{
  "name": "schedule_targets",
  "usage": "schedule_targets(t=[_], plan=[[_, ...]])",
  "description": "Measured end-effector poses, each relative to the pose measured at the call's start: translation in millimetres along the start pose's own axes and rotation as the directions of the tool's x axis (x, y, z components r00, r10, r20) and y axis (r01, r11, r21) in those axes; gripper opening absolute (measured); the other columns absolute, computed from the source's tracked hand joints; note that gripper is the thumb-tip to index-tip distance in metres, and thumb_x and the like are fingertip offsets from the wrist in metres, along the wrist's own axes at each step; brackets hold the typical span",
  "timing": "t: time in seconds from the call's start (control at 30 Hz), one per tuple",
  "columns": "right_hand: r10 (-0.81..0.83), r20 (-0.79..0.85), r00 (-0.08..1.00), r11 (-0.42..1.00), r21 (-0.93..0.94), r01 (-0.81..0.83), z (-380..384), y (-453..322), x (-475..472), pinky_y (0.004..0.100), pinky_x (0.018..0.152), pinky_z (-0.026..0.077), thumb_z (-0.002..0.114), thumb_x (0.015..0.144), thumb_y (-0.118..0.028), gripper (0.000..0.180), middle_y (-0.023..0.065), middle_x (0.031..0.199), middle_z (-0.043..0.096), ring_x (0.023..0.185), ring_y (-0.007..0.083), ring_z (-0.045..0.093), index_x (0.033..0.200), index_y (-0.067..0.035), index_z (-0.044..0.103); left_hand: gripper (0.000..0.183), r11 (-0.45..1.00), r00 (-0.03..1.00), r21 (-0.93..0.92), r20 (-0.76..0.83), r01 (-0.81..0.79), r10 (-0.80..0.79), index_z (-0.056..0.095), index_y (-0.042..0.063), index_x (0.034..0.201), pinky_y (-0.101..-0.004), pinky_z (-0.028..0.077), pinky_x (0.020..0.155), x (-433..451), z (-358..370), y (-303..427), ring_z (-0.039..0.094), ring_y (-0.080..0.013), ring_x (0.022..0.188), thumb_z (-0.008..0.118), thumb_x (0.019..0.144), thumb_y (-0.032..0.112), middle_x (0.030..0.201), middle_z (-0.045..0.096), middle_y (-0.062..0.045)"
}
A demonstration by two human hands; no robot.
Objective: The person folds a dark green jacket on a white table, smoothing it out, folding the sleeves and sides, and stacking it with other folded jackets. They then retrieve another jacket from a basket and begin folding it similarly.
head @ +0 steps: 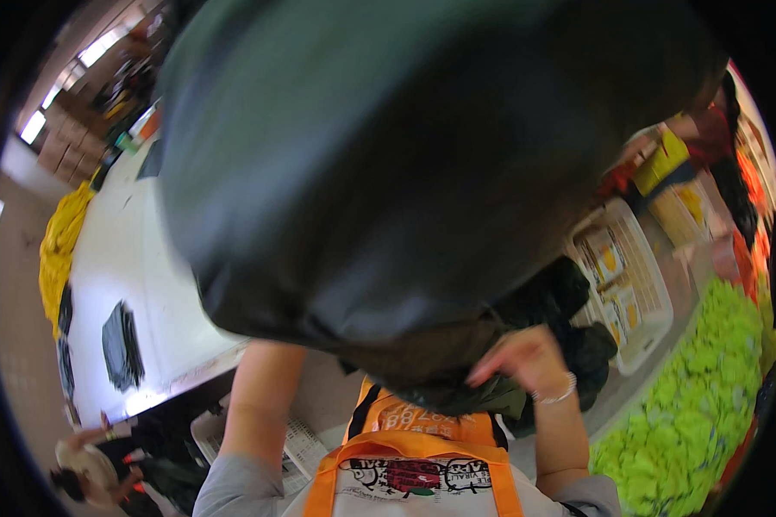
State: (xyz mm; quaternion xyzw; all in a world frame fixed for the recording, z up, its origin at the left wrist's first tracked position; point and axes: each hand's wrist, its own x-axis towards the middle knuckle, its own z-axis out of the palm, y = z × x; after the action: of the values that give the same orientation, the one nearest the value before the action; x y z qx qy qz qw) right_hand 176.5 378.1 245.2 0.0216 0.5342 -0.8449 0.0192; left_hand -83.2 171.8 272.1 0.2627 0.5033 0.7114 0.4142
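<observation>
A large dark green, glossy sheet of fabric or plastic (388, 194) is raised close to the camera and fills the middle of the view, blurred. My left forearm reaches up under it, and the hand itself is hidden behind the sheet. My right hand (524, 358), with a beaded bracelet on the wrist, is at the sheet's lower right edge; motion blur hides whether the fingers pinch it. An orange apron (420, 420) with printing covers my front. More dark green material (582, 349) is bunched just beyond my right hand.
On the left stands a white table (168, 310) with a folded dark stack (123, 346) and yellow material (64, 239) along its far edge. A white plastic basket (646, 323) holding packets and a heap of lime-green items (679, 413) lie right. People work at lower left and upper right.
</observation>
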Motion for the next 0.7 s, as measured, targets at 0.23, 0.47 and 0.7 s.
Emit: schedule_targets(t=[0.23,0.47,0.7], plan=[[-0.431,-0.047,0.901,0.759,-0.558,0.335,16,-22,131,0.0316,0.096,0.041,0.062,0.084,-0.005,0.057,0.0088,0.128,0.051,0.113,0.0171,0.049,0.137,-0.007,0.041,0.049,0.996,0.909,0.086,-0.416,0.030,0.009,0.052,-0.007,0.121,-0.0350,0.042,0.096,-107,-70,-42,0.056,-0.0222,0.106,0.065,0.078,0.011,0.121,0.058,-0.017],[-0.416,0.500,0.759,0.222,-0.754,0.618,131,-1,175,0.0403,0.113,0.017,0.093,0.040,-0.031,0.147,0.0211,0.153,-0.003,0.142,0.0313,0.008,0.148,-0.007,-0.004,0.052,0.925,0.714,0.021,-0.643,0.379,-0.279,0.050,-0.007,0.124,-0.0350,0.041,0.098,-239,-96,-152,0.055,-0.0223,0.108,0.066,0.078,0.012,0.123,0.056,-0.017],[-0.159,0.614,0.773,0.545,-0.599,0.587,156,-42,180,0.0342,0.102,0.037,0.086,0.056,-0.008,0.092,0.0180,0.136,0.045,0.124,0.0284,0.046,0.136,-0.003,0.040,0.055,0.796,0.514,-0.153,-0.689,0.586,-0.511,0.048,-0.006,0.126,-0.0350,0.040,0.099,-337,-91,-220,0.055,-0.0224,0.110,0.067,0.078,0.012,0.125,0.055,-0.017]])
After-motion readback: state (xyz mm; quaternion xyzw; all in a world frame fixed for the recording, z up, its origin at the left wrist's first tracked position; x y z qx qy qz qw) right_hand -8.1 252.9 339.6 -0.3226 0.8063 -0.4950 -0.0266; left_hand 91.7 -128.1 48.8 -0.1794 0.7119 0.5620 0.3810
